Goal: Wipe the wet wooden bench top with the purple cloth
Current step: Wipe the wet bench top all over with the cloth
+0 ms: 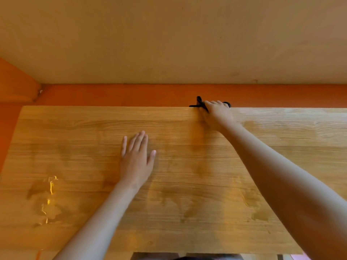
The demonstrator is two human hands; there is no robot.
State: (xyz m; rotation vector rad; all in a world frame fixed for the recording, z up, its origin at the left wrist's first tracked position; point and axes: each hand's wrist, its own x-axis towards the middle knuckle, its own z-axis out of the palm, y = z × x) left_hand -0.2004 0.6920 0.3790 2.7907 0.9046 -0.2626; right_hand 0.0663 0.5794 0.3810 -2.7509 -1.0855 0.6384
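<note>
The wooden bench top fills the lower part of the head view. Puddles glisten near its left front, with a smaller wet patch at the right front and faint damp streaks across the middle. My right hand reaches to the far edge and is closed on a dark cloth, which looks almost black here and is mostly hidden under the fingers. My left hand lies flat on the wood near the centre, fingers spread, holding nothing.
An orange floor strip runs behind the bench, below a tan wall. The bench's left edge slants down along the orange floor. Its near edge is at the bottom of the frame.
</note>
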